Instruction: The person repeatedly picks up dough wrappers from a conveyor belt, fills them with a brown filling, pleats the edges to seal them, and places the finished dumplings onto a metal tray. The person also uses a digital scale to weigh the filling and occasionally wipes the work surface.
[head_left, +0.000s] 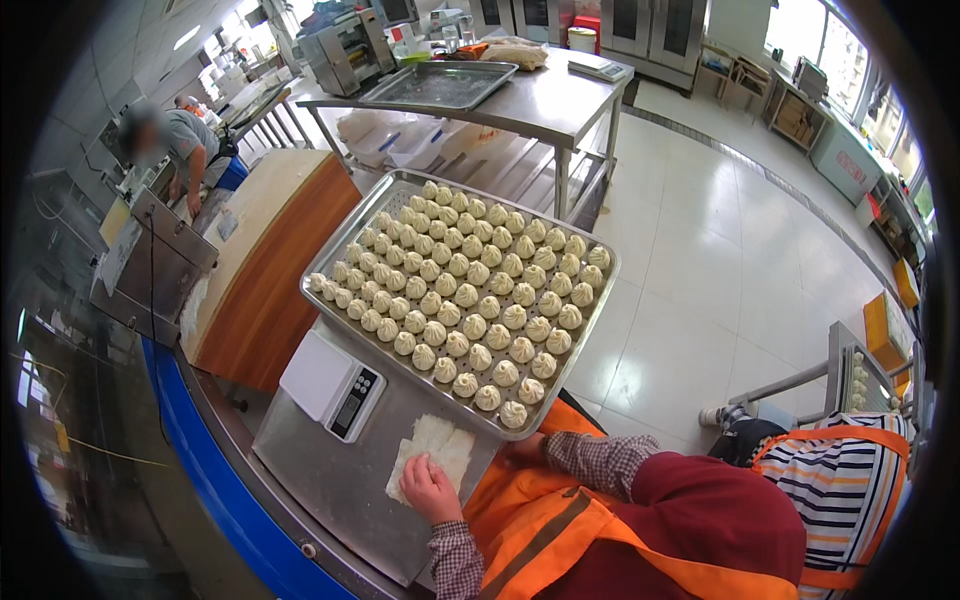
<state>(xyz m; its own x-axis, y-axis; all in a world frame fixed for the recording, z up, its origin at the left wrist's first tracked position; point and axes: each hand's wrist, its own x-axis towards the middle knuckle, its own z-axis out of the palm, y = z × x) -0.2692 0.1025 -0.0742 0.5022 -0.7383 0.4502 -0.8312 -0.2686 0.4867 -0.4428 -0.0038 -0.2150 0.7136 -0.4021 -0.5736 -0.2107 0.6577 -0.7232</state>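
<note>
A metal tray (592, 322) holds rows of pleated, uncooked dumplings (476, 292). My left hand (433, 486), fingers bent, is over the edge of a ragged whitish sheet (444, 444), perhaps cloth or thin dough, on the steel table (330, 480). Whether the fingers pinch it is not clear. My right hand (527, 448) is close by the tray's near corner, against my orange apron (517, 517). Its fingers are mostly hidden, so I cannot tell if it grips the rim. A white digital scale (330, 382) stands between the tray and the table's left side.
Beyond the scale is a wood-sided worktable (277, 262), where a person in grey (191, 142) bends over a machine. A steel table (555, 105) bears another tray (442, 84). Someone in a striped top (840, 487) is close at my right. A blue edge (202, 442) runs along the left.
</note>
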